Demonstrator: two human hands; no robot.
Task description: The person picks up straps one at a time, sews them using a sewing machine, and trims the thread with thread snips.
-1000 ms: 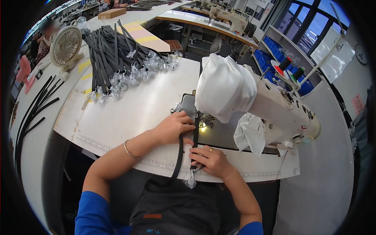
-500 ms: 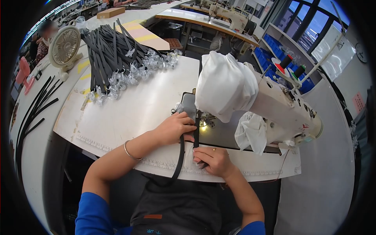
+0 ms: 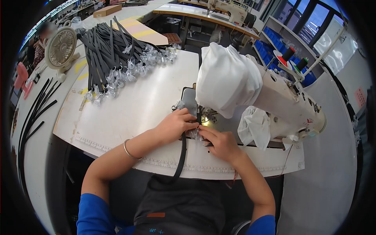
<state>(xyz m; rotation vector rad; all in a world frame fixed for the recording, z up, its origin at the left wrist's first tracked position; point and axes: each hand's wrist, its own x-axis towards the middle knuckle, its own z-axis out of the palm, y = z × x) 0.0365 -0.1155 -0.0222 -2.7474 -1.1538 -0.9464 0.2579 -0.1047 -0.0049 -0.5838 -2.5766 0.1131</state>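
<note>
My left hand (image 3: 177, 126) is closed on a black strap (image 3: 180, 156) beside the needle area of the sewing machine (image 3: 285, 92). The strap hangs from under its fingers over the table's front edge. Close against it, my right hand (image 3: 222, 144) pinches the strap's other stretch near the lit presser foot. Clear plastic wrap (image 3: 196, 134) shows between the two hands, and a small dark piece juts from under the right fingers; its kind is hidden. A white cloth (image 3: 229, 78) covers the machine's head.
Several black straps with plastic-wrapped ends lie piled (image 3: 113, 58) at the back left. Further left are a small fan (image 3: 61, 46) and loose black strips (image 3: 33, 113). Thread spools (image 3: 288, 54) stand behind the machine. A person (image 3: 41, 43) sits at the far left.
My right hand has moved up and away from me, from the table's front edge to beside my left hand near the presser foot. The left hand stays nearly in place.
</note>
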